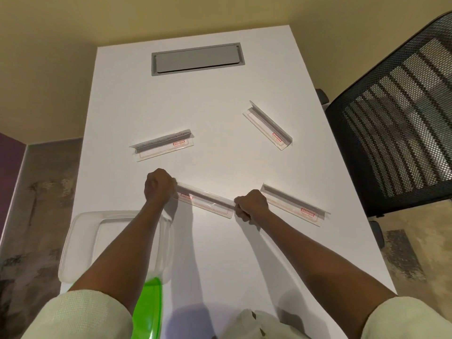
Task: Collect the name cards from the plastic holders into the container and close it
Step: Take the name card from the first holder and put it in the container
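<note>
Four clear plastic holders lie on the white tabletop (220, 253), each holding a name card with a small red label. The nearest holder (204, 200) sits between both hands, its long axis running from upper left down to lower right, red label at its left end. The left hand (159, 185) grips its left end with curled fingers; the right hand (250, 205) pinches its right end, fingers curled as well. A second holder (293, 207) lies just right of the right hand, slanting the same way. A third holder (162, 145) lies farther back on the left, rising gently toward the right. The fourth holder (267, 126) sits at the far right, slanting down to the right. One clear container (80, 243) stands open at the near left, under the left forearm, with one green lid (149, 307) beside it.
</note>
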